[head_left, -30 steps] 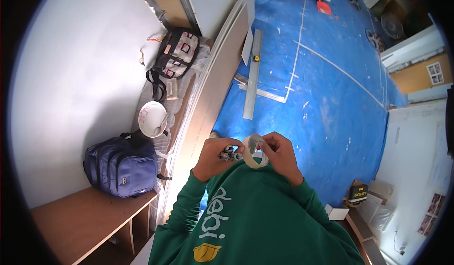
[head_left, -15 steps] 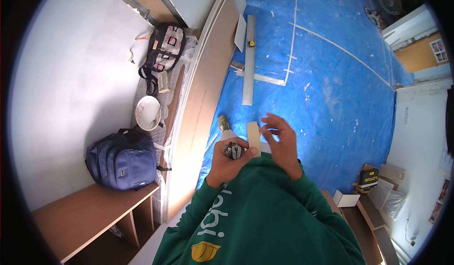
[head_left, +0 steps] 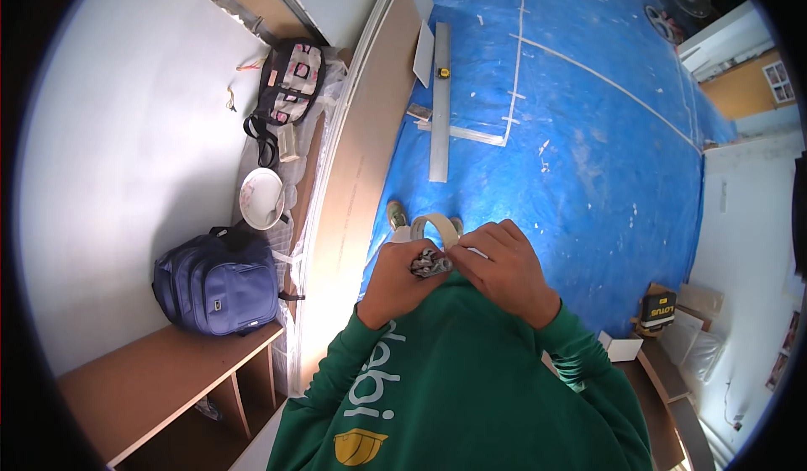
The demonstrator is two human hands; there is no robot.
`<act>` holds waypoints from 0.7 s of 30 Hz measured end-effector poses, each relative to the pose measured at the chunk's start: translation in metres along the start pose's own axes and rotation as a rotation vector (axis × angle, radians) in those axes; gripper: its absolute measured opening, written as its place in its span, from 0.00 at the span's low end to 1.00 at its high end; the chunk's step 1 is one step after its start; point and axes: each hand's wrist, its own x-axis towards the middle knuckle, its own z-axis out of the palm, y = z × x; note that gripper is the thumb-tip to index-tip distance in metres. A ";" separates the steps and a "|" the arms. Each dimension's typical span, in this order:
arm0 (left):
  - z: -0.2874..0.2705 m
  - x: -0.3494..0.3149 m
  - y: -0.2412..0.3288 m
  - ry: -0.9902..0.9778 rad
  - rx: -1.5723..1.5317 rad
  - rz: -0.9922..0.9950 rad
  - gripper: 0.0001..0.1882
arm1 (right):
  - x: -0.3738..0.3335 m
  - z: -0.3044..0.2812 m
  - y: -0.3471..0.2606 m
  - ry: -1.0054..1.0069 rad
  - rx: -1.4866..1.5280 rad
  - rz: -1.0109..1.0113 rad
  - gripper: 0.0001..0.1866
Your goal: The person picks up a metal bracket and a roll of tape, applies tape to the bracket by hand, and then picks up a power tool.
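Note:
A beige roll of tape (head_left: pixel 435 225) sits between both hands, close to my chest. My left hand (head_left: pixel 397 276) grips the roll's lower left side, with a small dark metal object (head_left: pixel 428 263) against its fingers. My right hand (head_left: pixel 505 265) closes over the roll's right side, fingertips meeting the left hand at the metal object. Both sleeves are green. One of my shoes (head_left: pixel 396 215) shows just beyond the roll on the blue floor sheet (head_left: pixel 572 134).
A long board (head_left: pixel 357 160) lies along the left of the sheet. A metal straightedge (head_left: pixel 440 101) lies on the sheet ahead. A blue backpack (head_left: pixel 217 282), white bowl (head_left: pixel 261 198) and black bag (head_left: pixel 290 80) stand by the wall. A wooden shelf (head_left: pixel 168 378) is lower left.
The view has tilted so the floor items slid down the picture. My hands drew together on the tape roll; the right hand, earlier spread apart from it, now closes over it.

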 end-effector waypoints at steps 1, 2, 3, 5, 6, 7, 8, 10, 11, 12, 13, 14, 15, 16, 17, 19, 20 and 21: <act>0.000 -0.001 0.000 -0.003 0.038 0.011 0.10 | 0.000 0.000 0.000 -0.026 -0.013 -0.018 0.11; 0.000 -0.002 0.000 -0.003 0.072 0.027 0.10 | 0.000 0.001 0.000 -0.059 -0.025 -0.039 0.11; 0.000 -0.003 0.000 -0.016 0.117 0.042 0.10 | 0.000 0.001 0.000 -0.075 -0.003 -0.021 0.11; 0.000 -0.005 0.000 -0.034 0.202 0.086 0.11 | 0.002 0.003 0.002 -0.101 0.061 0.023 0.11; 0.000 -0.006 0.000 -0.039 0.206 0.084 0.11 | 0.003 0.004 0.002 -0.118 0.060 0.009 0.10; 0.000 -0.007 -0.001 -0.043 0.211 0.081 0.11 | 0.004 0.005 0.003 -0.118 0.075 0.008 0.10; 0.001 -0.008 -0.001 -0.046 0.216 0.086 0.11 | 0.006 0.006 0.005 -0.112 0.099 0.008 0.10; 0.002 -0.010 -0.002 -0.050 0.135 0.047 0.11 | 0.008 0.005 0.007 -0.116 0.123 0.039 0.08; 0.002 -0.012 -0.003 -0.057 0.101 0.013 0.11 | 0.008 0.004 0.009 -0.112 0.151 0.050 0.08; 0.003 -0.013 -0.003 -0.047 0.074 0.024 0.11 | 0.010 0.002 0.012 -0.108 0.143 0.078 0.08; 0.004 -0.014 -0.003 -0.041 0.055 0.019 0.11 | 0.011 -0.001 0.017 -0.100 0.146 0.098 0.07; 0.005 -0.015 -0.003 -0.034 0.036 0.016 0.11 | 0.012 -0.003 0.020 -0.084 0.146 0.125 0.07; 0.005 -0.015 -0.003 -0.029 0.011 0.005 0.11 | 0.014 -0.005 0.023 -0.096 0.189 0.127 0.07; 0.005 -0.016 -0.003 -0.026 -0.015 -0.005 0.11 | 0.015 -0.006 0.025 -0.102 0.229 0.137 0.07; 0.005 -0.016 -0.003 -0.022 -0.039 -0.015 0.11 | 0.015 -0.008 0.026 -0.106 0.267 0.155 0.07; 0.003 -0.016 -0.003 -0.044 -0.052 -0.022 0.11 | 0.014 -0.010 0.026 -0.130 0.423 0.251 0.07; 0.001 -0.016 -0.003 -0.045 -0.042 -0.012 0.11 | 0.013 -0.011 0.027 -0.163 0.509 0.295 0.08; -0.001 -0.016 -0.002 -0.066 -0.081 -0.057 0.11 | 0.012 -0.012 0.028 -0.191 0.573 0.361 0.08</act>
